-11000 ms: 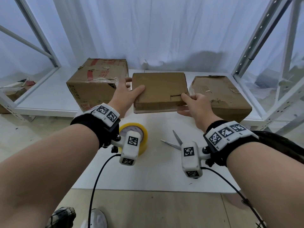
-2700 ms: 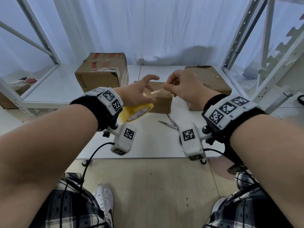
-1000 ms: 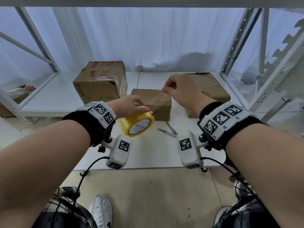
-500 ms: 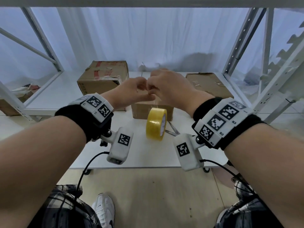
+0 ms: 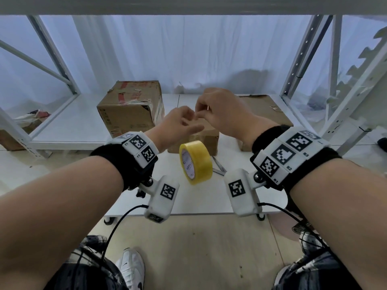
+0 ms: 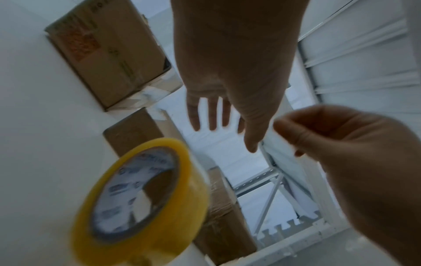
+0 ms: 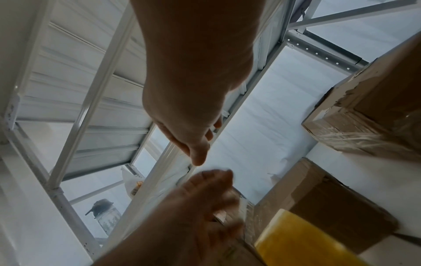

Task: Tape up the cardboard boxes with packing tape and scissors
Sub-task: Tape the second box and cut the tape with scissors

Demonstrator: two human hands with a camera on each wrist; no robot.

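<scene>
The tape roll [image 5: 195, 162] hangs in the air between the two wrists, over the white surface [image 5: 201, 197] and in front of the small box [image 5: 206, 136], with neither hand around it; it looks to dangle from a clear strip I can hardly make out. It hangs on edge, its hole running roughly level and facing left and toward the person, the printed core showing in the left wrist view [image 6: 136, 192]. Above it the hands meet. The right hand [image 5: 222, 113] has thumb and forefinger pinched together, I judge on the free end of the tape, though the film itself is too clear to see for sure. The left hand [image 5: 178, 125] is loose, its fingers [image 6: 210, 115] spread apart and holding nothing, the thumb reaching to the pinch. The scissors [image 5: 217, 167] lie on the surface behind the roll, mostly hidden. A bigger box [image 5: 129, 109] and a flat one [image 5: 270, 114] sit further back. What worries me is the weight of that swinging roll: it could peel more tape off than wanted, twist the strip so it sticks to itself or to the fingers, or tear out of the pinch and drop, perhaps rolling off the edge.
</scene>
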